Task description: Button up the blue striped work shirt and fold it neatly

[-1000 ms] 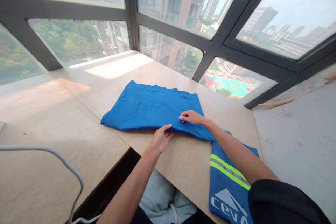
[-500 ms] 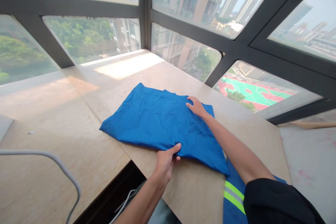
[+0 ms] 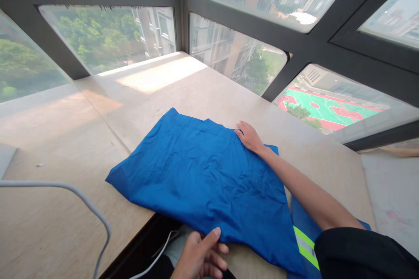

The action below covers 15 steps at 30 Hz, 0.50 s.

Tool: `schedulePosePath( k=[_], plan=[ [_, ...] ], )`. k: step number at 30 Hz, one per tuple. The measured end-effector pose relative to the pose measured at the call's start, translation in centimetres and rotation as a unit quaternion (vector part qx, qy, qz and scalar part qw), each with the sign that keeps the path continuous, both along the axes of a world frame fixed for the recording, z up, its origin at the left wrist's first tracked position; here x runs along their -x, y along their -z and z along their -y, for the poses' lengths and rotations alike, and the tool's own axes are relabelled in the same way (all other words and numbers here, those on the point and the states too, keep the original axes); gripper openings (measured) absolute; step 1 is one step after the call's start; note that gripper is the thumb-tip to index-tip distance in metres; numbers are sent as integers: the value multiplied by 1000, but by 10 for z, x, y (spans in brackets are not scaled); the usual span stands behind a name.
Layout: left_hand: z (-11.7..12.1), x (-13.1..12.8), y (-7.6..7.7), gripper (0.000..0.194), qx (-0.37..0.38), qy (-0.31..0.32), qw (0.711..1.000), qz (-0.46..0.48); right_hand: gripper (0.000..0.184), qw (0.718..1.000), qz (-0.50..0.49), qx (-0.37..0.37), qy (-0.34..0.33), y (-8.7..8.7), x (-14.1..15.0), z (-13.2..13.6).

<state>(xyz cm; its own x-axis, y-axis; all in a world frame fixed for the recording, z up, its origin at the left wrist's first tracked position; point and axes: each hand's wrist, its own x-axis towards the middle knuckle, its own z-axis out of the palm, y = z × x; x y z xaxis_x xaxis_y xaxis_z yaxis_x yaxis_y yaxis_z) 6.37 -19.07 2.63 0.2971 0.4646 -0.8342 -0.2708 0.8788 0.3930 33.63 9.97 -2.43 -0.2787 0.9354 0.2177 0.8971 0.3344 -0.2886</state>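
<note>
A wrinkled blue garment point(image 3: 196, 170) lies folded on the pale stone-look surface, its near edge hanging over a dark gap. My left hand point(image 3: 199, 255) is at that near edge, thumb on top of the cloth and index finger apparently beneath, the other fingers curled below the edge. My right hand point(image 3: 250, 137) rests on the far edge with its fingers stretched out, palm down. Under my right forearm lies blue fabric with a yellow-green and silver reflective band point(image 3: 306, 246); whether it belongs to the same garment I cannot tell.
A white cable point(image 3: 81, 196) curves across the left of the surface point(image 3: 65, 222). Dark-framed windows point(image 3: 183, 8) enclose the far side and right. A dark gap point(image 3: 137, 244) opens at the near edge, with another white cable point(image 3: 160, 253) in it.
The garment's near edge has come toward me with my left hand, so the cloth spreads wider and covers part of the gap. My right hand stays by the far edge. The view has shifted slightly.
</note>
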Motion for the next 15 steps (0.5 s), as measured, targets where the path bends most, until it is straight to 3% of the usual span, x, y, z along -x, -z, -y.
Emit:
schedulePosePath(
  k=[3, 5, 6, 8, 10, 12, 15],
  plan=[
    [2, 19, -17, 57, -98, 203, 974, -11, 52, 1000, 18, -12, 0, -13, 7, 22],
    [-12, 27, -38, 55, -190, 283, 940, -29, 51, 999, 31, 4, 26, -20, 10, 31],
    [-24, 28, -49, 53, -203, 273, 940, -31, 51, 998, 35, 18, 43, -22, 11, 33],
    [-57, 22, -64, 44, -296, 198, 932, -70, 52, 995, 39, 54, 74, -25, 13, 33],
    [-96, 9, -65, 33, -411, 88, 893, -163, 51, 991, 39, 97, 87, -28, 13, 29],
    [-136, -6, -53, 23, -485, 41, 830, -272, 49, 987, 33, 130, 86, -30, 13, 25],
    [-191, -23, -25, 19, -554, 92, 732, -386, 45, 986, 31, 135, 93, -33, 11, 19]
  ],
)
